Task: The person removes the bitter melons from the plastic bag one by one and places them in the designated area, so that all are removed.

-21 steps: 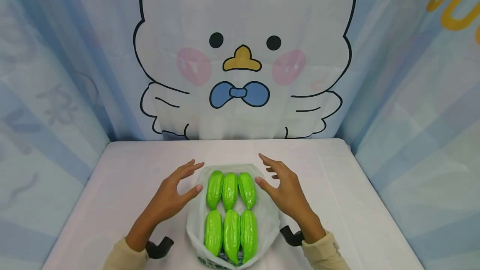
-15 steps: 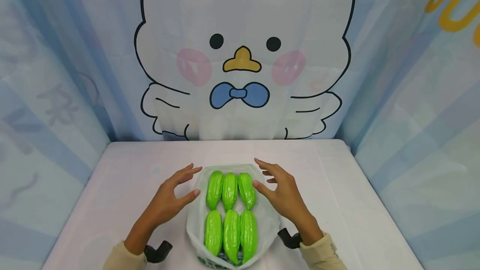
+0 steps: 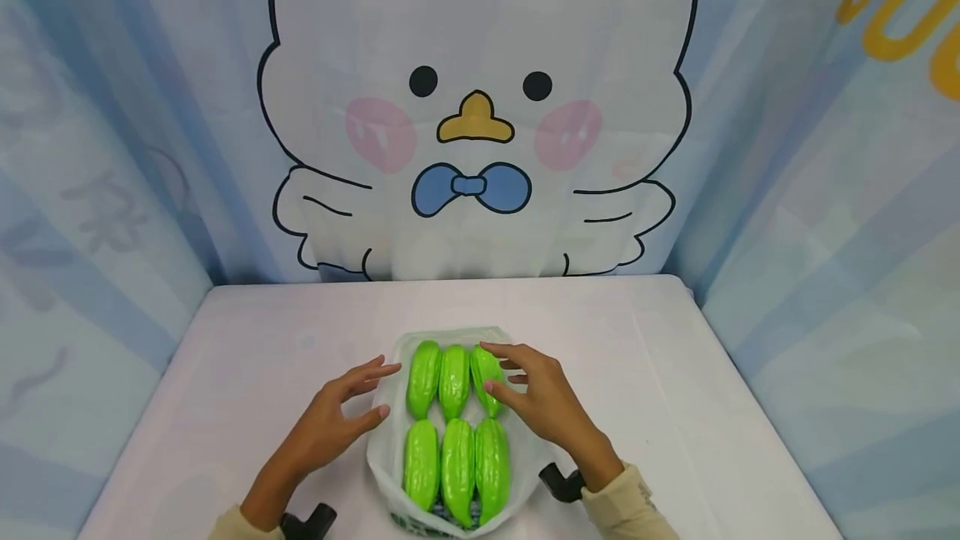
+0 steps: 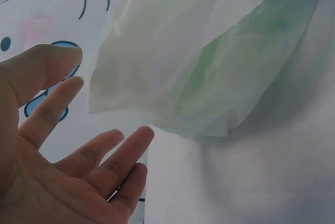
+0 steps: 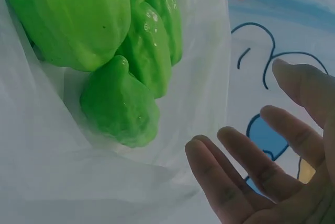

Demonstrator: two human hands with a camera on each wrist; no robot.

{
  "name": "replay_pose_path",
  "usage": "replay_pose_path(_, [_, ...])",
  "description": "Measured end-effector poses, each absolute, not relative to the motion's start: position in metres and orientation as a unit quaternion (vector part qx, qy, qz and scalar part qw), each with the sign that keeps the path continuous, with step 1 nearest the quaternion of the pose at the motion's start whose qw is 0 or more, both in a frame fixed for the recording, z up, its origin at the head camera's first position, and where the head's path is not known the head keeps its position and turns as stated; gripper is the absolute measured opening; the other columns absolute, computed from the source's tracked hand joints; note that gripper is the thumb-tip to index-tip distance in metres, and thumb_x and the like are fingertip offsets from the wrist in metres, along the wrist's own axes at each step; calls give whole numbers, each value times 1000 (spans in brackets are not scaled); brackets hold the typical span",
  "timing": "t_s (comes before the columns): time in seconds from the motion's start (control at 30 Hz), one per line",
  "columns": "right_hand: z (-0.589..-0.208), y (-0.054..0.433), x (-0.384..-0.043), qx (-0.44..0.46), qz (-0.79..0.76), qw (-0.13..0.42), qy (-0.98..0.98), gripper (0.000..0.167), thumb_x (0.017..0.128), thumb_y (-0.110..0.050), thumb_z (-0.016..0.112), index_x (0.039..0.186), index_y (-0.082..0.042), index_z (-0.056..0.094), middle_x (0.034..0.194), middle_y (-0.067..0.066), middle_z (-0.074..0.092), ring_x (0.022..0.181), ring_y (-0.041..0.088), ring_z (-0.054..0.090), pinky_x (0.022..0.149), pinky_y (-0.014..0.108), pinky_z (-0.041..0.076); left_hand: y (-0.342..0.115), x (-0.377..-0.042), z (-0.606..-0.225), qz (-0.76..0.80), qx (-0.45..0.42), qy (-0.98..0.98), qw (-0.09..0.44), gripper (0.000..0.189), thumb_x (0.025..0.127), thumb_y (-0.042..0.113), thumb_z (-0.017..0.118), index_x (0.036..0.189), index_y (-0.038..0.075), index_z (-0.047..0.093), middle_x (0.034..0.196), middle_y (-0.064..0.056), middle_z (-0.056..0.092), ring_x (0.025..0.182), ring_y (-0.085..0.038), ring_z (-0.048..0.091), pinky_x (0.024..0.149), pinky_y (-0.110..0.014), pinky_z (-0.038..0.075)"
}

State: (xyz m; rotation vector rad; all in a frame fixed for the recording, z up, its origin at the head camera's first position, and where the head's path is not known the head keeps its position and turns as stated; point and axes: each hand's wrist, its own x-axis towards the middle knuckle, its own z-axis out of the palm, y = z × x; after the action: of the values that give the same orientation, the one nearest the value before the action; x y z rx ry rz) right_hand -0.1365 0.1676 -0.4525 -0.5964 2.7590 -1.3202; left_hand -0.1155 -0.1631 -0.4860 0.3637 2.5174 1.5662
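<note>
A thin whitish plastic bag [image 3: 384, 461] lies spread open on the table, its rim folded out. Inside it, glossy bright green bitter melons [image 3: 457, 461] lie in two rows, one behind the other. My left hand [image 3: 327, 422] hovers at the bag's left side with fingers spread and nothing held; in the left wrist view the fingers [image 4: 118, 161] are apart from the bag wall. Over the right edge of the bag is my right hand [image 3: 542, 397], fingers relaxed, overlapping the back right melon in the head view. The right wrist view shows bumpy melons [image 5: 120, 103] and the fingers beside the bag.
The bag stands on a white-covered table [image 3: 622, 340], toward its front edge. Behind the table hangs a curtain [image 3: 480, 23] printed with a cartoon bird, and blue curtains [image 3: 847, 273] close off both sides. Dark wrist mounts [image 3: 561, 483] sit under the wrists.
Both hands have come down toward the front of the table. The right hand has also moved left, over the bag's edge. The melons and bag keep their arrangement.
</note>
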Motion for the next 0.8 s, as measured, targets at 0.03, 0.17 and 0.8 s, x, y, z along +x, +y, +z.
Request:
replay_pose_path(0.03, [-454,167,-137,-189,-422,20,886,58,96,-17,80,151,-21,61,146,9,65,128,33,69,100,44,63,-163,-115,-487,525,121,838,83,54,99,27,76,151,28,61,171,-19,36,145,-49,52,115,-71,45])
replay_pose_path(0.17, [-461,164,-140,-178,-412,36,893,57,96,-17,79,151,-19,61,149,9,63,131,38,67,100,48,62,-163,-114,-491,534,117,831,105,51,100,26,75,149,25,63,169,-18,41,148,-50,48,117,-70,44])
replay_pose_path(0.8, [-487,152,-157,-158,-319,11,934,55,90,-17,86,142,-15,68,144,16,64,131,36,64,92,47,64,-164,-114,-495,528,150,831,92,49,104,25,69,150,12,61,159,-18,55,148,-48,49,117,-69,44])
